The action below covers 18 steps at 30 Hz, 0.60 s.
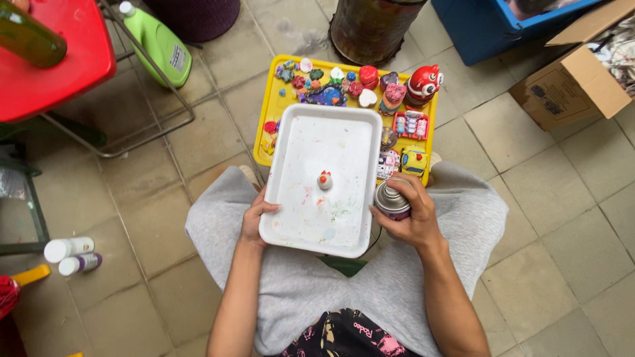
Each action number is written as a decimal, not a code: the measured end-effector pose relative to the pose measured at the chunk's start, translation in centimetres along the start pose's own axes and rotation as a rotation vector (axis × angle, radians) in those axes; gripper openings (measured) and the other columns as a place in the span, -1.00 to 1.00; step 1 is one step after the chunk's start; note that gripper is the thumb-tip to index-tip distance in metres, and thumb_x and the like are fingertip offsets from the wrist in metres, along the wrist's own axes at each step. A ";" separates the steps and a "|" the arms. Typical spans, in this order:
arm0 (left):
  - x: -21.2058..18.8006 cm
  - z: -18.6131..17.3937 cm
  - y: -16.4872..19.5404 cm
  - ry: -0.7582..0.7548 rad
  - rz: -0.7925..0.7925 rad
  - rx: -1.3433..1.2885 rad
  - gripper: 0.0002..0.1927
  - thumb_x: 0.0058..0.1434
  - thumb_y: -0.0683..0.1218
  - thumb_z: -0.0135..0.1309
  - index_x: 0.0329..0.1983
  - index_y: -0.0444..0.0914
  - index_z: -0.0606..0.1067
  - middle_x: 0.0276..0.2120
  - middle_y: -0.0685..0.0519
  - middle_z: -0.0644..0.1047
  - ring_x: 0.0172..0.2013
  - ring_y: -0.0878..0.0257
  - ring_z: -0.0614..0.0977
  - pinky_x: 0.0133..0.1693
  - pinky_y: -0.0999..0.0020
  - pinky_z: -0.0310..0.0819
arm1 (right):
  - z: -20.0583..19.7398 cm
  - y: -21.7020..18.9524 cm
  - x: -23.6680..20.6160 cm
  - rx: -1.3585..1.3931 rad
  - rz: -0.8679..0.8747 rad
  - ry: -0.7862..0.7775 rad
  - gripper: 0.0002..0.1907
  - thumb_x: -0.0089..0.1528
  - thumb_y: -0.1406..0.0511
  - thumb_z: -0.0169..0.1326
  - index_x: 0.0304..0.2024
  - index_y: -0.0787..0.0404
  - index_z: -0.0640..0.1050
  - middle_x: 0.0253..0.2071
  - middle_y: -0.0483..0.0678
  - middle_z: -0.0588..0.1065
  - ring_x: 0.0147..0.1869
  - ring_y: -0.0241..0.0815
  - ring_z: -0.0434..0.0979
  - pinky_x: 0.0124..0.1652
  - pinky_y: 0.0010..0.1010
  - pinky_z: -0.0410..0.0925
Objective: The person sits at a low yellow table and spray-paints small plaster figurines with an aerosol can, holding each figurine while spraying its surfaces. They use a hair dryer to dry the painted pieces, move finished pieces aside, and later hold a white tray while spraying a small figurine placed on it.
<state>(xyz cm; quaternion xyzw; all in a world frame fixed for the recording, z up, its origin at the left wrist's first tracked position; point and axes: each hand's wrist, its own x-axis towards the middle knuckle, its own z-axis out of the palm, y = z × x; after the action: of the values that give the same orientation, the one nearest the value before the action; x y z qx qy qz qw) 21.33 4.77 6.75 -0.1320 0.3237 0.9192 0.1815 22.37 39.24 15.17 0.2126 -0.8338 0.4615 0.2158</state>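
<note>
My left hand grips the left edge of a white paint-stained tray that rests over my lap. A small white figurine with an orange top stands in the tray's middle. My right hand holds a silver spray can upright beside the tray's right edge. Beyond the white tray lies a yellow tray crowded with several small painted figurines, among them a red-and-white one.
A green detergent bottle lies at the back left beside a red chair. Two small paint bottles lie on the tiled floor at left. A cardboard box and a blue bin stand at the back right, a dark drum behind the yellow tray.
</note>
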 end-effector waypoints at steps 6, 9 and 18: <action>0.7 0.5 0.8 -0.093 0.147 0.206 0.05 -0.16 -0.31 -0.02 0.54 -0.25 0.05 0.42 -0.07 0.25 0.37 0.07 0.36 0.35 0.26 0.24 | 0.0 -0.6 -1.9 0.004 0.062 0.013 -0.29 0.01 0.35 0.44 0.16 0.14 0.42 0.10 0.17 0.46 0.12 0.06 0.57 0.06 -0.23 0.48; 1.5 0.1 0.7 -0.036 0.112 0.249 -0.02 -0.12 -0.33 0.02 0.49 -0.32 0.11 0.31 -0.14 0.34 0.29 0.05 0.43 0.27 0.23 0.35 | 0.3 -0.9 -1.8 -0.019 0.057 0.011 -0.29 0.00 0.35 0.44 0.15 0.13 0.42 0.09 0.17 0.47 0.13 0.09 0.57 0.06 -0.21 0.48; 3.6 -4.4 -1.2 0.007 -0.068 0.088 -0.34 0.02 -0.29 0.02 0.27 -0.54 0.33 0.03 -0.26 0.57 -0.03 0.00 0.67 0.04 0.17 0.59 | 0.6 -1.2 -1.8 -0.050 0.084 0.016 -0.32 0.07 0.33 0.43 0.19 0.13 0.40 0.11 0.16 0.46 0.10 0.07 0.60 0.03 -0.22 0.51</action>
<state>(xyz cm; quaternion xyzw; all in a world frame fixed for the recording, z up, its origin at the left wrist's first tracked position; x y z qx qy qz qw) 19.17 3.73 1.52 -0.1379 0.3599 0.8969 0.2171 24.40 38.41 14.70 0.1679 -0.8516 0.4508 0.2082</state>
